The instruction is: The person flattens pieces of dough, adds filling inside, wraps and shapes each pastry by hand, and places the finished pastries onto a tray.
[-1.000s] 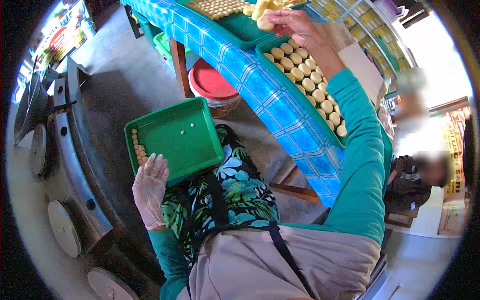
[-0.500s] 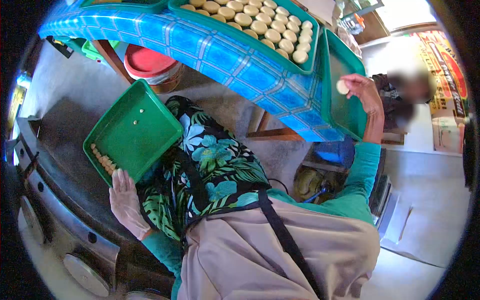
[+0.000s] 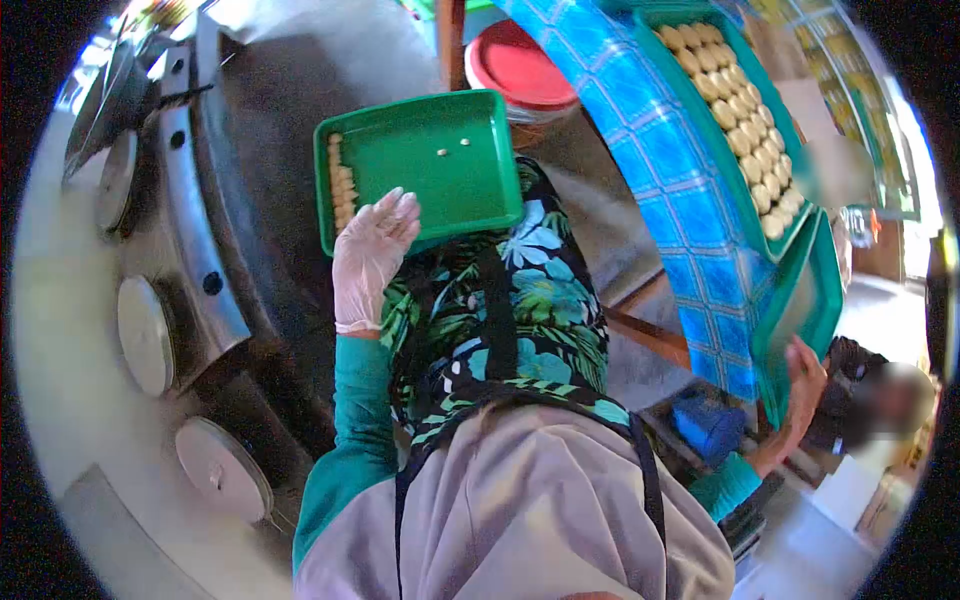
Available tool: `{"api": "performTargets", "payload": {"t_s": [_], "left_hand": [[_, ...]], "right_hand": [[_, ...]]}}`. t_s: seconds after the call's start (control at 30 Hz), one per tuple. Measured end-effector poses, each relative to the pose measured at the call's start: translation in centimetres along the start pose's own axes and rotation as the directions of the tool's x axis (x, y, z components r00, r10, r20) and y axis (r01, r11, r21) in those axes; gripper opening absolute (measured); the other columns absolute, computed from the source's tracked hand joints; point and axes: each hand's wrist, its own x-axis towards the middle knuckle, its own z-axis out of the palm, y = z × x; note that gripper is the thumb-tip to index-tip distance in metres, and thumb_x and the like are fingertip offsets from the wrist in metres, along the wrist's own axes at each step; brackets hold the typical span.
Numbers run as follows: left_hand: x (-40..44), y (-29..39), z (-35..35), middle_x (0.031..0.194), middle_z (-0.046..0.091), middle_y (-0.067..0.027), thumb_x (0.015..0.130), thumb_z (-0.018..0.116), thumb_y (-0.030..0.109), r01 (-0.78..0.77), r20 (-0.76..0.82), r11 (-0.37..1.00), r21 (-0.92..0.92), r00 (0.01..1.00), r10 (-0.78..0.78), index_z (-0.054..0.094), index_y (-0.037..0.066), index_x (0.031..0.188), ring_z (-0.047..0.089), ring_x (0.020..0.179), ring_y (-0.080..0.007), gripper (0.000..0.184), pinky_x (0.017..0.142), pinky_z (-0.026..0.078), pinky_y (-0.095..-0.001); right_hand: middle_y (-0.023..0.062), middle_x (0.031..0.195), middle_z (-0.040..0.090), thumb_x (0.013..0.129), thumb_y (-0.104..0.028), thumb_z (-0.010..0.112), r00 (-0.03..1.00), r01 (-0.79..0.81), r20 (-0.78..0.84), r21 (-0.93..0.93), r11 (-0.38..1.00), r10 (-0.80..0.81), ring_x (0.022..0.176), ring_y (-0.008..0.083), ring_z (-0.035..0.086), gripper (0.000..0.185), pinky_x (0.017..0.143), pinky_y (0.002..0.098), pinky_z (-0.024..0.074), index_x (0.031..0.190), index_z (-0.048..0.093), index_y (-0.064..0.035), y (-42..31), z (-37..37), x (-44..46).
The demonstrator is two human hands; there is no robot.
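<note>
My left hand (image 3: pixel 375 255), in a clear glove, is over the near-left corner of a green tray (image 3: pixel 420 110). Its fingers are bent together, and whatever they may hold does not show. Small pale balls (image 3: pixel 337 165) stand in a row along the tray's left side, and two tiny bits (image 3: pixel 454 147) lie apart inside it. At the right, my bare right hand (image 3: pixel 803 395) reaches over the near end of a second green tray (image 3: pixel 828 265). Its fingers point toward that tray, partly hidden and blurred; no dough round shows in them.
A blue checked tablecloth (image 3: pixel 650 150) covers the curved table. On it, another green tray (image 3: pixel 715 150) holds rows of round dough pieces (image 3: pixel 750 130). A red-lidded bucket (image 3: pixel 520 65) stands below. Round lids (image 3: pixel 145 335) are at left; a person (image 3: pixel 880 400) is at right.
The view has turned, shifting the tables and trays. My left fingers went from stretched out to bent. My right hand moved toward the near end of its tray; the dough round it held is out of sight.
</note>
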Motion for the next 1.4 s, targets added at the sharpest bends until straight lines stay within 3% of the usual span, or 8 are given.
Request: {"api": "performTargets", "payload": {"t_s": [0.53, 0.6, 0.67, 0.77, 0.87, 0.9, 1.07, 1.4], "left_hand": [[-1.7, 1.6, -3.8, 0.128, 0.055, -0.0241, 0.094, 0.057, 0.019, -0.162, -0.141, 0.983, -0.083, 0.979, 0.149, 0.052, -0.008, 0.126, 0.050, 0.123, -0.0354, 0.043, 0.104, 0.039, -0.0455], [-1.8, 1.5, -3.7, 0.126, 0.056, -0.0247, 0.094, 0.057, 0.018, -0.171, -0.120, 0.979, -0.113, 0.980, 0.157, 0.052, -0.009, 0.126, 0.052, 0.121, -0.0357, 0.042, 0.103, 0.042, -0.0451], [-2.1, 1.3, -2.8, 0.122, 0.057, -0.0252, 0.094, 0.056, 0.016, -0.207, -0.204, 0.978, 0.016, 0.957, 0.206, 0.051, -0.010, 0.124, 0.056, 0.116, -0.0358, 0.040, 0.098, 0.047, -0.0434], [-2.3, 0.8, -2.4, 0.118, 0.058, -0.0249, 0.095, 0.056, 0.015, -0.342, -0.244, 0.939, 0.044, 0.907, 0.342, 0.053, -0.010, 0.120, 0.059, 0.110, -0.0352, 0.035, 0.095, 0.050, -0.0416], [-2.3, 0.9, -3.4, 0.114, 0.061, -0.0209, 0.096, 0.055, 0.016, -0.417, -0.295, 0.905, 0.088, 0.856, 0.423, 0.056, -0.008, 0.116, 0.062, 0.104, -0.0304, 0.031, 0.090, 0.052, -0.0377], [-2.5, 1.2, -3.7, 0.112, 0.063, -0.0192, 0.096, 0.054, 0.016, -0.452, -0.309, 0.888, 0.085, 0.835, 0.455, 0.057, -0.007, 0.115, 0.062, 0.102, -0.0286, 0.030, 0.088, 0.053, -0.0362], [-4.6, 1.8, -5.3, 0.109, 0.065, -0.0153, 0.097, 0.054, 0.015, -0.519, -0.378, 0.852, 0.067, 0.777, 0.503, 0.058, -0.006, 0.116, 0.064, 0.099, -0.0258, 0.029, 0.086, 0.053, -0.0339], [-5.6, 1.3, -7.2, 0.102, 0.066, -0.0122, 0.094, 0.058, 0.019, -0.560, -0.488, 0.824, 0.084, 0.698, 0.524, 0.059, -0.005, 0.118, 0.065, 0.090, -0.0223, 0.034, 0.081, 0.053, -0.0317]], "right_hand": [[0.0180, 0.104, 0.069, 0.093, -0.021, 0.057, 0.939, 0.250, -0.075, -0.519, 0.818, -0.335, 0.090, 0.0308, 0.065, 0.022, 0.075, 0.0432, 0.0482, 0.092, 0.068, -0.0021, 16.0, -3.7, -1.6], [0.0158, 0.101, 0.069, 0.093, -0.018, 0.057, 0.850, 0.340, 0.022, -0.785, 0.517, -0.526, 0.086, 0.0305, 0.065, 0.025, 0.066, 0.0443, 0.0480, 0.076, 0.066, -0.0017, 11.3, -3.6, -0.5], [0.0171, 0.101, 0.071, 0.097, -0.024, 0.053, 0.875, -0.320, -0.484, -0.610, 0.725, -0.022, 0.084, 0.0281, 0.068, 0.030, 0.073, 0.0414, 0.0528, 0.112, 0.070, -0.0039, 2.2, -3.4, -0.2], [0.0155, 0.098, 0.072, 0.098, -0.026, 0.052, 0.606, 0.185, -0.770, -0.106, 0.977, -0.198, 0.085, 0.0256, 0.069, 0.035, 0.075, 0.0379, 0.0546, 0.106, 0.070, 0.0020, -18.2, 2.5, -2.6], [0.0151, 0.103, 0.070, 0.098, -0.013, 0.049, 0.418, 0.908, -0.428, 0.187, 0.374, -0.801, 0.091, 0.0233, 0.067, 0.029, 0.083, 0.0336, 0.0534, 0.116, 0.063, 0.0041, -23.9, 14.3, 1.2], [0.0141, 0.101, 0.071, 0.094, -0.012, 0.059, 0.859, 0.375, -0.018, 0.703, 0.605, -0.511, 0.089, 0.0201, 0.067, 0.025, 0.082, 0.0306, 0.0530, 0.112, 0.067, 0.0029, -31.5, 17.6, -1.2], [0.0116, 0.088, 0.072, 0.081, -0.012, 0.069, 0.515, 0.439, 0.143, 0.803, 0.404, -0.845, 0.076, 0.0222, 0.068, 0.023, 0.072, 0.0325, 0.0535, 0.102, 0.072, -0.0023, -43.3, 45.7, 3.2], [0.0208, 0.070, 0.067, 0.067, -0.026, 0.074, 0.922, 0.217, 0.193, 0.457, 0.863, -0.335, 0.062, 0.0350, 0.065, 0.025, 0.065, 0.0462, 0.0501, 0.071, 0.071, -0.0011, -59.2, 58.2, -0.8]]}}
